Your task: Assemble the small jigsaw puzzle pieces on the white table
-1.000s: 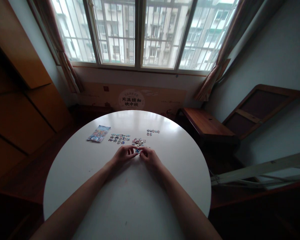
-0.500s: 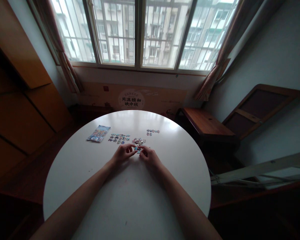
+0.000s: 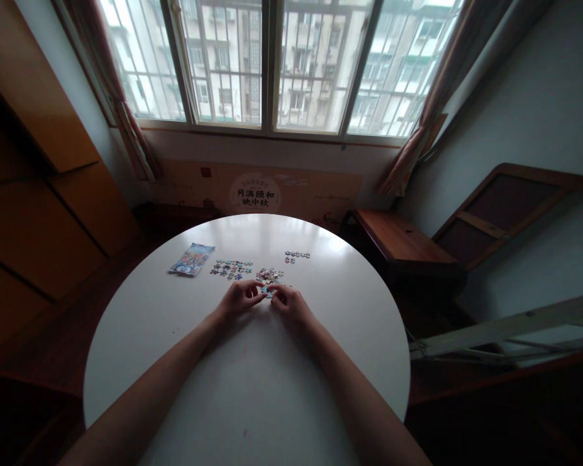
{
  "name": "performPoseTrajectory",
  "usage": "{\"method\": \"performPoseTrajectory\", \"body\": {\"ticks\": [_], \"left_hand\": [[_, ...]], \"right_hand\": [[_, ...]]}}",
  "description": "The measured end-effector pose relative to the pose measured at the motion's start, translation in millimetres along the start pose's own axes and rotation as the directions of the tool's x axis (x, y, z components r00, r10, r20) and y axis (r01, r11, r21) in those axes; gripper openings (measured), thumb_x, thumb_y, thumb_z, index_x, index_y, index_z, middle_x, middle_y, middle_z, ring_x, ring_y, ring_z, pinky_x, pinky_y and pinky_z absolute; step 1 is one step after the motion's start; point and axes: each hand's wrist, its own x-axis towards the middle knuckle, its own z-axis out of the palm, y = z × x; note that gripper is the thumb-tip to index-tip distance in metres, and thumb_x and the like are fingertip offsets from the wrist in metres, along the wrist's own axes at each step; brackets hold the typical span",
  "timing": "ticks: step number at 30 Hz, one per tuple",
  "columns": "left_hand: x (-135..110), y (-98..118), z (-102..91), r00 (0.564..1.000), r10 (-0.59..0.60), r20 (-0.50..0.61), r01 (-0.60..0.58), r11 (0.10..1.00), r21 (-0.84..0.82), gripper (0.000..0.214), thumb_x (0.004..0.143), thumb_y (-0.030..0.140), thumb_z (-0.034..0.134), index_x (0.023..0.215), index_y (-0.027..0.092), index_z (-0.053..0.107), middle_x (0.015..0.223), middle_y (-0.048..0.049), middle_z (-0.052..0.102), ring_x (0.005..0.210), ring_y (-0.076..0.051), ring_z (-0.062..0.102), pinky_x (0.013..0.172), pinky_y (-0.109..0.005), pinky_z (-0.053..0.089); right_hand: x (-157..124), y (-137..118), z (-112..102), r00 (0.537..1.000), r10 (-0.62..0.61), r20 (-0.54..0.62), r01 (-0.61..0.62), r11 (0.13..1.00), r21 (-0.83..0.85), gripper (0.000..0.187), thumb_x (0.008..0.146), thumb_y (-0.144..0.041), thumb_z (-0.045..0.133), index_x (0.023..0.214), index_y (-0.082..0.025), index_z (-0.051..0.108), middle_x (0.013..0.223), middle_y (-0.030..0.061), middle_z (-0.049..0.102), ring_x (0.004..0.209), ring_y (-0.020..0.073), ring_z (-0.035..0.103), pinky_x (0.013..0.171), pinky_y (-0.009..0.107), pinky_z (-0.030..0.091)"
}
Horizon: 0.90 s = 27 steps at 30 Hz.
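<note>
My left hand (image 3: 243, 296) and my right hand (image 3: 287, 300) meet over the white round table (image 3: 257, 388), thumbs and forefingers closed around small blue jigsaw puzzle pieces (image 3: 267, 292) between them. The fingertips hide part of these pieces, so how they fit together cannot be made out. Just beyond my fingers lies a heap of loose puzzle pieces (image 3: 269, 275). Left of the heap, more puzzle pieces are spread in rows (image 3: 230, 268). A short strip of puzzle pieces (image 3: 297, 255) lies farther back on the right.
A colourful picture packet (image 3: 192, 259) lies on the table's left side. Beyond the table's right edge stand a low wooden bench (image 3: 398, 239) and a leaning wooden frame (image 3: 505, 200). Wooden cabinets (image 3: 53, 239) line the left, below barred windows (image 3: 267, 65) with curtains.
Both hands keep almost the same place and pinch. Only the small pieces between my fingertips look slightly shifted.
</note>
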Motion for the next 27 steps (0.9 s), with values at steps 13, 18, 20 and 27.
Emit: {"method": "performPoseTrajectory", "body": {"ticks": [13, 18, 20, 27], "left_hand": [[0.4, -3.0, 0.5, 1.0, 0.014, 0.013, -0.014, 1.0, 0.008, 0.032, 0.077, 0.036, 0.064, 0.098, 0.013, 0.068, 0.057, 0.0025, 0.057, 0.048, -0.006, 0.045, 0.047, -0.017, 0.038], [0.4, -3.2, 0.6, 1.0, -0.001, 0.023, 0.001, 1.0, -0.01, 0.033, 0.077, 0.037, 0.064, 0.099, 0.013, 0.068, 0.057, 0.0024, 0.057, 0.047, -0.006, 0.044, 0.047, -0.016, 0.037], [0.3, -2.6, 0.6, 1.0, -0.001, 0.022, 0.002, 1.0, -0.013, 0.033, 0.077, 0.038, 0.064, 0.098, 0.012, 0.068, 0.057, 0.0024, 0.057, 0.047, -0.006, 0.044, 0.046, -0.017, 0.037], [0.5, -4.1, 0.3, 0.999, -0.001, 0.033, 0.002, 1.0, -0.006, 0.033, 0.078, 0.037, 0.063, 0.1, 0.013, 0.068, 0.058, 0.0024, 0.057, 0.048, -0.007, 0.045, 0.048, -0.017, 0.038]], "right_hand": [[0.1, 3.5, 1.9, 1.0, -0.006, -0.02, 0.005, 0.999, -0.045, 0.028, 0.077, -0.018, 0.049, 0.098, -0.015, 0.067, 0.065, -0.0009, 0.058, 0.057, 0.0107, 0.048, 0.059, 0.021, 0.038], [0.8, 3.3, 1.6, 1.0, 0.003, -0.008, -0.004, 0.999, -0.051, 0.028, 0.077, -0.018, 0.049, 0.098, -0.015, 0.067, 0.064, -0.0008, 0.058, 0.057, 0.011, 0.049, 0.059, 0.021, 0.039], [0.8, 2.5, 1.4, 1.0, 0.005, -0.009, -0.005, 0.999, -0.043, 0.028, 0.077, -0.018, 0.049, 0.098, -0.015, 0.067, 0.065, -0.0007, 0.058, 0.057, 0.0111, 0.049, 0.059, 0.021, 0.039], [-0.3, -0.6, 0.6, 1.0, -0.001, -0.021, 0.0, 0.999, -0.032, 0.028, 0.077, -0.018, 0.049, 0.099, -0.015, 0.067, 0.066, -0.0001, 0.059, 0.058, 0.0115, 0.05, 0.06, 0.022, 0.04]]}}
